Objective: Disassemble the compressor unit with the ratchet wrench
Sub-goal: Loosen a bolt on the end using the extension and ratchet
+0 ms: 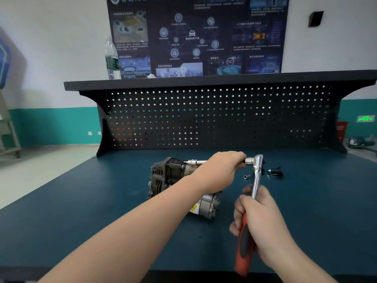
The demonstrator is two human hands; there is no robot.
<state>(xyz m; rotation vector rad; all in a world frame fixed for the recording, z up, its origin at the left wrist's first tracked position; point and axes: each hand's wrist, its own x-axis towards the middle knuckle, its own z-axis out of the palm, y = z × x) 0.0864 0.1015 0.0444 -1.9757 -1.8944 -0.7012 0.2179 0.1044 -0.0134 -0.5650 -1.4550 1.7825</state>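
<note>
The compressor unit [179,180] lies on its side on the dark blue surface [81,201], roughly mid-bench and a little to the person's left, in front of the pegboard [214,117]. A long extension bar [195,161] runs level from its black upper end out to the right, into the head of the ratchet wrench [257,170].

The left hand [220,170] reaches over the compressor and is curled around the extension bar, just short of the ratchet head, apparently steadying it. The right hand [255,217] is wrapped round the wrench's red and black handle, nearer the person than the head is. So the geometry matters here: the bar's long axis runs left to right into the compressor, while the wrench handle stands nearly square to it, pointing back toward the person. Any swing of the right hand, I'd judge, turns about that level bar (the left hand sits closest to the pivot, the right farthest out, where leverage is best).

Loose bits, a small socket [247,176] and a black part [275,171], lie just beyond the wrench head.
</note>
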